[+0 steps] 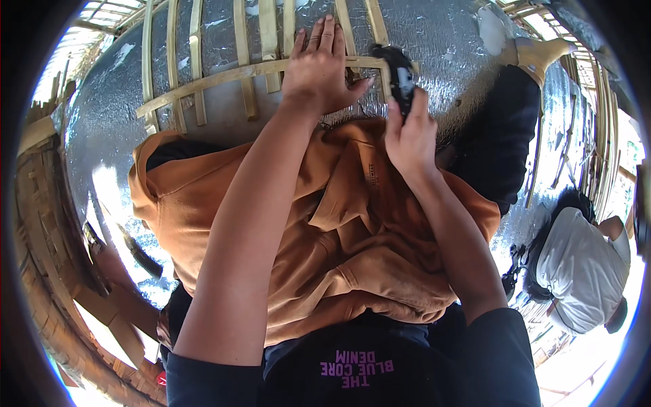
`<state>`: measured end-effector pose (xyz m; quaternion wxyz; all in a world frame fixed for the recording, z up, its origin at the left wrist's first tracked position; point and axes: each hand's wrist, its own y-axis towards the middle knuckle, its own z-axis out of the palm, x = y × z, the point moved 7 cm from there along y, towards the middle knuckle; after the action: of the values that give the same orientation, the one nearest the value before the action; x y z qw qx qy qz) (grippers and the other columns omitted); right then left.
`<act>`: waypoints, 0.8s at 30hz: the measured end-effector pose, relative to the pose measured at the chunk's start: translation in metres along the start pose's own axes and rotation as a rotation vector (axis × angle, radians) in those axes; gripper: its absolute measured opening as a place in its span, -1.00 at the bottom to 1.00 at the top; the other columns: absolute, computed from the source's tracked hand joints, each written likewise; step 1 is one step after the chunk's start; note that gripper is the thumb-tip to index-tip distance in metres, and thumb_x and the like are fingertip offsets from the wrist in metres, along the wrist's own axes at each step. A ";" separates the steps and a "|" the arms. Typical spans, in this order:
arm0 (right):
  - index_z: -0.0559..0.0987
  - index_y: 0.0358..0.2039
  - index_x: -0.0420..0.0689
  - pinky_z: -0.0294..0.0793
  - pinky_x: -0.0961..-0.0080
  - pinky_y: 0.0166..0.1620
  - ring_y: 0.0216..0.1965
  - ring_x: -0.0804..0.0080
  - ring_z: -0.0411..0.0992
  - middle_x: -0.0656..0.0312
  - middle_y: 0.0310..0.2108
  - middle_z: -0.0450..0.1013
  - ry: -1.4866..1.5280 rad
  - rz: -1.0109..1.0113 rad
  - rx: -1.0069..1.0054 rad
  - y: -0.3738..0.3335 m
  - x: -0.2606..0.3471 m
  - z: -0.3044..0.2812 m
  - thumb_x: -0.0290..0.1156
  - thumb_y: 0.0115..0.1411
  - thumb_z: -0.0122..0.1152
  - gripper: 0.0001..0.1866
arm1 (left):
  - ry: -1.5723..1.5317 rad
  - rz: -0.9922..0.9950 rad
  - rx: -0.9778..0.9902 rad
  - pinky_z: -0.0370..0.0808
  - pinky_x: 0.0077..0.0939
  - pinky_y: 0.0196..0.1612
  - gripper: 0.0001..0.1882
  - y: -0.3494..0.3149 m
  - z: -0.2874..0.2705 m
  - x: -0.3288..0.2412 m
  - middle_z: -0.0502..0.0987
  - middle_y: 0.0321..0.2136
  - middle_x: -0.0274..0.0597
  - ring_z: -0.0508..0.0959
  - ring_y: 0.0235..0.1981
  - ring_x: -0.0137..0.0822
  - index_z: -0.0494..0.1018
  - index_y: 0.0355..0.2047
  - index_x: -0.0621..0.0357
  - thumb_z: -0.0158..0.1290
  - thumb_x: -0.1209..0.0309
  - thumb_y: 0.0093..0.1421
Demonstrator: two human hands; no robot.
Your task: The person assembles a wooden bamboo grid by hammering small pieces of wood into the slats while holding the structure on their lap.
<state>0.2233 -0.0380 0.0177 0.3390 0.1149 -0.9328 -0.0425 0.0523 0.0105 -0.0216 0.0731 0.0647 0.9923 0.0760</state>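
My left hand (320, 71) lies flat with its fingers spread over a lattice of pale bamboo strips. Its palm is near the long cross strip (224, 81), which runs sideways over several upright strips (242, 41). Just right of it, my right hand (412, 139) is closed round a black stapler-shaped tool (401, 78). Slightly blurred, the tool points away from me, its far end over the right end of the cross strip. Whether it touches the wood I cannot tell. Under the lattice is a shiny silver foil sheet (447, 41).
An orange-brown garment (366, 203) covers my lap. A bare foot (542, 54) rests on the foil at the far right. A person in a white shirt (580, 264) sits at the right. Woven bamboo (41, 251) borders the left side, and thin bamboo poles (607, 115) line the right.
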 end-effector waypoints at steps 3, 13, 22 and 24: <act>0.26 0.11 -0.31 0.50 -0.23 -0.38 -0.42 -0.45 0.51 -0.34 -0.47 0.51 -0.027 -0.065 -0.045 -0.010 -0.006 0.002 -0.35 0.37 0.20 -0.55 | 0.000 0.010 0.047 0.01 -0.12 0.54 0.14 0.003 0.001 -0.004 0.12 0.47 0.15 0.13 0.50 -0.08 0.07 0.44 0.39 0.02 -0.35 0.19; 0.27 0.03 -0.40 0.56 -0.15 -0.38 -0.40 -0.36 0.57 -0.31 -0.33 0.50 -0.079 0.119 0.220 -0.004 -0.008 0.020 -0.36 0.35 0.22 -0.55 | 0.014 -0.005 0.036 0.00 -0.14 0.55 0.12 0.000 0.004 -0.001 0.10 0.48 0.12 0.11 0.51 -0.11 0.06 0.45 0.37 0.01 -0.33 0.21; 0.28 0.08 -0.34 0.48 -0.22 -0.40 -0.42 -0.47 0.50 -0.35 -0.48 0.49 0.037 -0.021 -0.025 -0.007 -0.003 0.001 -0.32 0.37 0.21 -0.54 | 0.035 0.002 0.058 0.01 -0.15 0.55 0.13 0.001 -0.001 -0.003 0.11 0.48 0.09 0.13 0.51 -0.12 0.08 0.44 0.37 0.02 -0.35 0.19; 0.28 0.08 -0.31 0.49 -0.22 -0.39 -0.40 -0.47 0.50 -0.36 -0.50 0.49 0.037 -0.212 -0.214 -0.008 -0.005 -0.008 -0.35 0.36 0.22 -0.56 | 0.012 0.002 0.059 0.01 -0.15 0.55 0.15 0.005 -0.001 -0.007 0.11 0.48 0.09 0.12 0.51 -0.12 0.07 0.45 0.37 0.03 -0.36 0.18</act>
<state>0.2330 -0.0446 0.0195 0.3601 0.1766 -0.8992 -0.1749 0.0598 0.0141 -0.0193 0.0652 0.0673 0.9945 0.0470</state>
